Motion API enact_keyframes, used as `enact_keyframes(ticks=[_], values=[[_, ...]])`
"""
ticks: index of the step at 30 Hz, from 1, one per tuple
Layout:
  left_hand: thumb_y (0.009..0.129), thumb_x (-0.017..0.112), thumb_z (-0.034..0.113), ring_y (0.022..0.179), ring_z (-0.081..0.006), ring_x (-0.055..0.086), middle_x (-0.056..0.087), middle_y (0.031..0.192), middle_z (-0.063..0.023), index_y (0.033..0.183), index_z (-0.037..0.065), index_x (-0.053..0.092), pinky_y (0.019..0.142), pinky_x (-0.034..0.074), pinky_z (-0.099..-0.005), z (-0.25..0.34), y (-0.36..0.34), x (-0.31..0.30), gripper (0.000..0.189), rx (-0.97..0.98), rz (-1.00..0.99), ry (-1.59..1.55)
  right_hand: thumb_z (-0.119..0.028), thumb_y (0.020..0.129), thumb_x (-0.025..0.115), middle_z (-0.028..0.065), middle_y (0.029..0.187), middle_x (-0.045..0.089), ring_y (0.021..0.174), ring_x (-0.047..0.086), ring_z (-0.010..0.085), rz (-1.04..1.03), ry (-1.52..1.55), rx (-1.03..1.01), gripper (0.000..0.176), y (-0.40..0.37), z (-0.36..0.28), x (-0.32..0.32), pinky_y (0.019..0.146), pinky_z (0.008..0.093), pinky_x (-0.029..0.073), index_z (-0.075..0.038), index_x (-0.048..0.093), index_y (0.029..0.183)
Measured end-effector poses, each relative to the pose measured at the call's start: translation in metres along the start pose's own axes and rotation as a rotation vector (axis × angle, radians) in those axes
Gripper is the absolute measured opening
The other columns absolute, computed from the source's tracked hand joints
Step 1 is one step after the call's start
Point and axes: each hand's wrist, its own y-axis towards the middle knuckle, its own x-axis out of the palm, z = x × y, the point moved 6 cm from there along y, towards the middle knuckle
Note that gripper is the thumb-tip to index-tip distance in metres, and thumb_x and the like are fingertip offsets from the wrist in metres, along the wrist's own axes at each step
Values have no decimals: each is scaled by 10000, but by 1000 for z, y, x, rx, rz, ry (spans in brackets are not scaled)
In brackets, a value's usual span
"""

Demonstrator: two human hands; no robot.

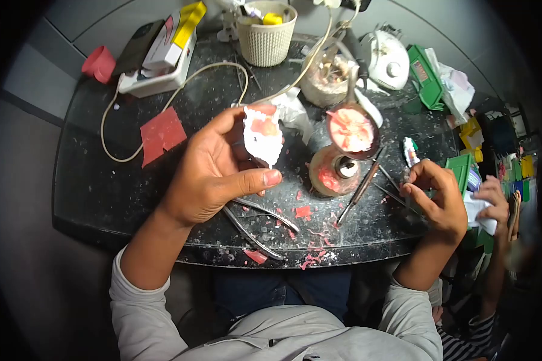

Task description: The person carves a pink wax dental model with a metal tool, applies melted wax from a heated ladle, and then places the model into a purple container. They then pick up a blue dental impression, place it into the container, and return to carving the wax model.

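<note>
Our left hand [214, 174] holds the cast [263, 135] above the tabletop [102, 186]. The grip is closed on it between thumb and fingers, pink wax facing us. Our right hand [436, 198] pinches a thin tool [393, 195], grip shut, right of the lamp [334, 171]. Forceps [265, 213] lie beneath the left hand.

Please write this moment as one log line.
left hand: holds plaster cast, raised | right hand: touches thin metal tool on table | nearby: burner, tweezers
</note>
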Motion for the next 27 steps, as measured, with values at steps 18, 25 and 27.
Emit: enact_keyframes(ticks=[18, 25, 27], values=[[767, 846, 61, 1262, -163, 504, 565, 1277, -92, 1365, -52, 511, 1126, 349, -323, -45, -9, 52, 695, -94, -471, 191, -442, 1076, 304, 87, 678, 511, 480, 498, 157, 275, 547, -911, 571, -19, -160, -1, 439, 245, 402, 12, 543, 825], [712, 822, 71, 1207, -173, 533, 584, 1226, -103, 1426, -67, 429, 1051, 413, -329, -6, -19, 39, 826, 80, -246, -13, -710, 996, 79, 174, 680, 678, 520, 624, 233, 77, 578, -644, 978, -7, -125, 31, 520, 314, 534, 66, 670, 936], [715, 826, 56, 1210, -190, 548, 579, 1243, -118, 1455, -70, 370, 1057, 424, -345, -7, -22, 37, 878, 102, -241, 5, -560, 1043, 396, 165, 685, 703, 618, 712, 223, 183, 672, -454, 710, 3, -122, 47, 597, 309, 592, 92, 673, 993]])
